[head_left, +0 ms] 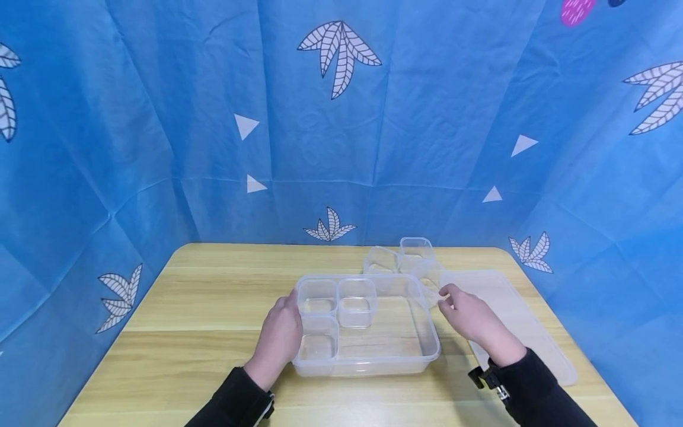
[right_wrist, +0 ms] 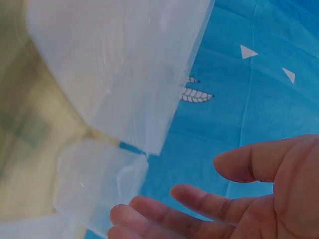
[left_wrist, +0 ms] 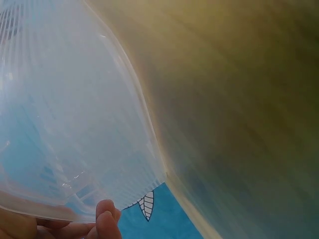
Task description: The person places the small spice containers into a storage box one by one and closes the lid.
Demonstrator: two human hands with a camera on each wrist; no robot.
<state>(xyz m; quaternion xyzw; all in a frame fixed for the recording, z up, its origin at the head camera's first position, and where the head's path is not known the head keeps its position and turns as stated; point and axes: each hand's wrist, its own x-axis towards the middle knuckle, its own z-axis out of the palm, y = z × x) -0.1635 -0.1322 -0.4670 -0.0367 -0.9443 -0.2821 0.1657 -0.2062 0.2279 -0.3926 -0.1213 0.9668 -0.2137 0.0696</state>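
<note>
A large clear plastic storage box (head_left: 384, 359) stands on the table, with three small clear boxes inside: one at the back left (head_left: 317, 287), one beside it (head_left: 356, 320) and one at the front left (head_left: 318, 338). My left hand (head_left: 280, 332) grips the big box's left rim; in the left wrist view its fingertips (left_wrist: 105, 206) lie at the rim. Just off the box's right side is my right hand (head_left: 472, 317), beside a loose small clear box (head_left: 429, 273). The right wrist view shows that hand (right_wrist: 239, 199) with thumb and fingers apart, nothing between them.
More small clear boxes (head_left: 381, 258) cluster behind the big one, the farthest (head_left: 416, 246) near the table's back edge. A flat translucent lid (head_left: 517, 320) lies on the right side of the wooden table (head_left: 176, 332). Blue patterned cloth (head_left: 341, 148) hangs behind.
</note>
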